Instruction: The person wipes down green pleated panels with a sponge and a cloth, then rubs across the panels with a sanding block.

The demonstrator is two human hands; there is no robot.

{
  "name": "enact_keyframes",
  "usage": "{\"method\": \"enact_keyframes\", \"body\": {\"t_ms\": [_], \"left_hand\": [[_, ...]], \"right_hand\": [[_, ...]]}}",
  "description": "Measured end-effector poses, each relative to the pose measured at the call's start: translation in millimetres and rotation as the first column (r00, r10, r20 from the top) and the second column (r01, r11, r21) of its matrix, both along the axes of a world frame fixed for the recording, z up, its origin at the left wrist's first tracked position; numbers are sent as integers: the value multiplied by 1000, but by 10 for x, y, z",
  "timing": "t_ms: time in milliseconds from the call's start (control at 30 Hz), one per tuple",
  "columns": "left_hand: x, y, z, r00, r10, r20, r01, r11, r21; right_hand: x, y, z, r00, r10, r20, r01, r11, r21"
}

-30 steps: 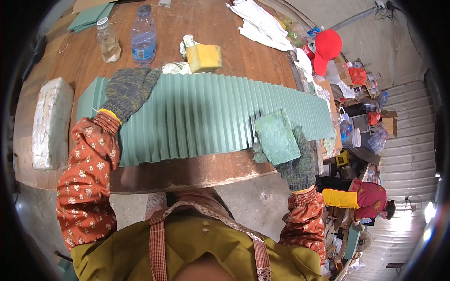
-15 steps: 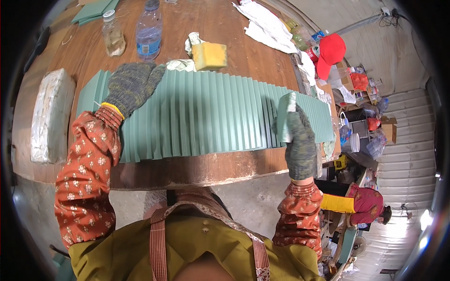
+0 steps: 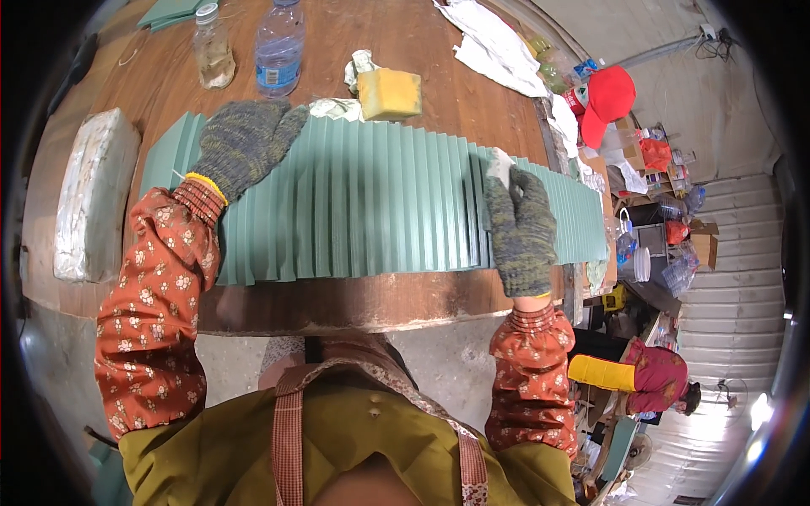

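Note:
A long row of thin green boards [image 3: 363, 202] leans in overlapping steps across the table in front of me. My left hand [image 3: 245, 148], in a dark knitted glove, lies flat over the boards near the row's left end, fingers stretched. Toward the right part of the row, my gloved right hand [image 3: 525, 236] is closed on a small white rag [image 3: 500, 166] whose end pokes out past the fingers. That hand presses at a break between boards; its palm side and part of the rag are hidden.
Beyond the row stand a yellow sponge block [image 3: 390, 94], a crumpled cloth [image 3: 336, 109], a plastic bottle [image 3: 278, 55] and a small glass jar [image 3: 214, 51]. A wrapped white block [image 3: 97, 194] lies at left. Far right are a red cap [image 3: 609, 97] and another person [image 3: 662, 379].
The right hand has moved slightly left; the board it held tilted upright now rests lower, mostly behind the glove. My left hand stays on the boards. The whole view has shifted a little.

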State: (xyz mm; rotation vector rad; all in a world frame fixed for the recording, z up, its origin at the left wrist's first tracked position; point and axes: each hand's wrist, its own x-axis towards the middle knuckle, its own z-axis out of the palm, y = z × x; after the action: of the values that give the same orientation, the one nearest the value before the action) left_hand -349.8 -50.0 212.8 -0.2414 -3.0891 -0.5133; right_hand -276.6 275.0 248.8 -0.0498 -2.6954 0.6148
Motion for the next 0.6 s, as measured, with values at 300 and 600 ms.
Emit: {"method": "enact_keyframes", "body": {"t_ms": [300, 600], "left_hand": [[-15, -64, -106, 999, 30, -43, -29, 999, 17], [2, -46, -185, 991, -45, -127, 37, 997, -60]], "right_hand": [[422, -401, -288, 961, 243, -129, -182, 915, 361], [-664, -306, -406, 958, 288, -3, -244, 815, 526]]}}
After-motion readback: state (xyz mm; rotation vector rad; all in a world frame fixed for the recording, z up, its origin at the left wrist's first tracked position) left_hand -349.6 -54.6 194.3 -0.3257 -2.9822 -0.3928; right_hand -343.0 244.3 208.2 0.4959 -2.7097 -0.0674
